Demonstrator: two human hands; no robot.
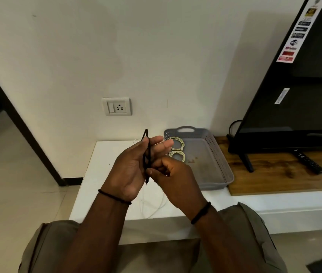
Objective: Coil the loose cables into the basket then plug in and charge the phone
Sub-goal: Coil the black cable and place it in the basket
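Observation:
A thin black cable (146,152) is looped lengthwise over my left hand (134,166), which is held palm up above the white counter with fingers nearly straight. My right hand (173,178) pinches the cable's lower end beside that palm. Behind my hands a grey perforated basket (218,162) holds two coiled cream cables (177,149). A loose white cable (152,203) lies on the counter under my wrists. No phone is visible.
A white wall socket with a switch (117,106) sits above the counter (97,174). To the right, a television (294,85) stands on a wooden top (274,174), with a black remote (309,163) beside its foot. A dark door frame (18,125) is at left.

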